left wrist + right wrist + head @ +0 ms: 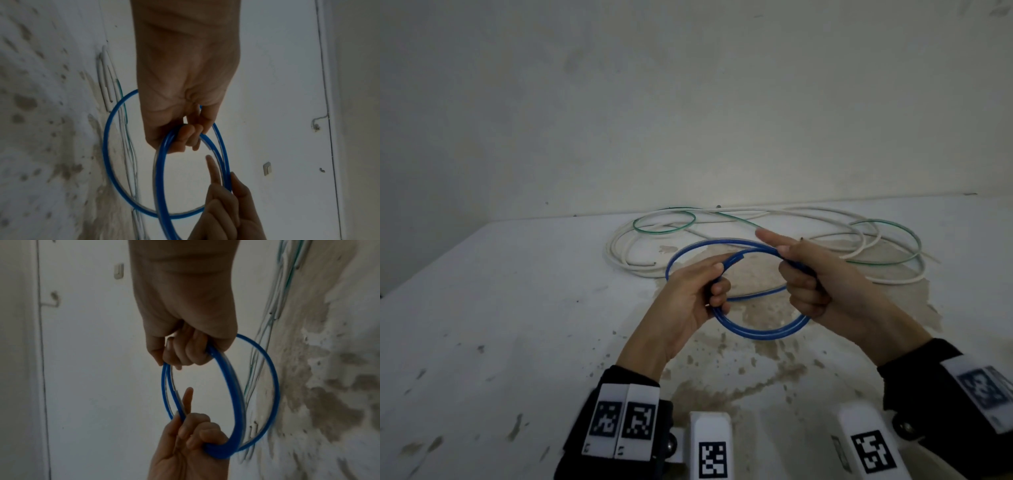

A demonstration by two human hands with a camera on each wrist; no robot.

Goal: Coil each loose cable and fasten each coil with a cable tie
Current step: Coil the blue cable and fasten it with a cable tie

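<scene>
A blue cable (760,334), wound into a few loops, hangs in the air above the stained white table (517,308). My left hand (717,286) grips the left side of the coil with curled fingers. On the coil's right side my right hand (799,284) has its lower fingers curled round the strands and its index finger pointing straight out. One wider loop sags behind towards the table. The left wrist view shows the left hand (189,136) on the blue cable (107,146). In the right wrist view the right hand (185,353) holds the blue cable (236,394). No cable tie is in sight.
A long white cable (616,253) and a thin green cable (664,233) lie loose and tangled at the back of the table, against the wall. The table's left edge runs diagonally at the left. Brown stains mark the table under my hands.
</scene>
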